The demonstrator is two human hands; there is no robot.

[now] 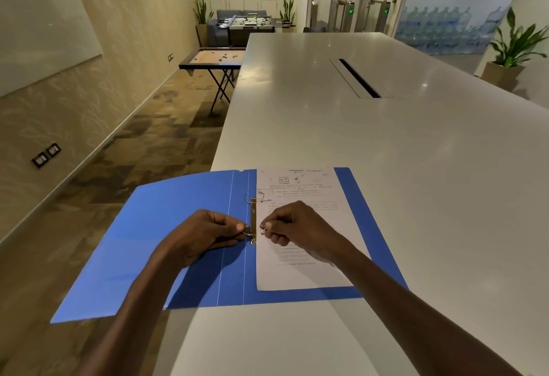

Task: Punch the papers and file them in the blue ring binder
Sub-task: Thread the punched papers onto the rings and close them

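The blue ring binder (166, 245) lies open on the white table, its left cover hanging past the table's left edge. A printed white paper (300, 268) lies on the right inner cover, its left edge at the metal ring mechanism (253, 218). The far ring stands open. My left hand (205, 234) pinches the left half of the near ring. My right hand (292, 224) pinches the right half of that ring, resting on the paper. No hole punch is in view.
The long white table (371, 144) stretches ahead, with a dark cable slot (358, 78) in its middle. To the left, over carpet, stands a carrom board on a folding stand (215, 59). A potted plant (509, 54) is at the far right.
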